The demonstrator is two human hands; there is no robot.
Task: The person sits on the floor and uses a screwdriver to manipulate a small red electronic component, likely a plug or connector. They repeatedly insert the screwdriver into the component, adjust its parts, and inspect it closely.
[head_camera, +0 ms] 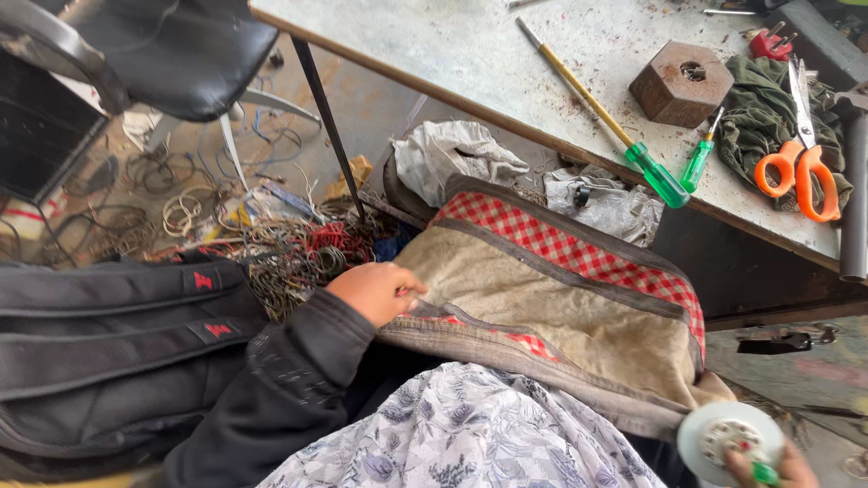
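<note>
Your left hand (pixel 375 291) pinches the near edge of a worn beige bag (pixel 542 298) with red-checked trim, which lies across your lap just right of that hand. Your right hand (pixel 768 465), at the bottom right corner, grips one round white disc (pixel 728 438). On the workbench (pixel 434 45) beyond lie two green-handled screwdrivers (pixel 660 176) and one pair of orange scissors (pixel 800 167).
</note>
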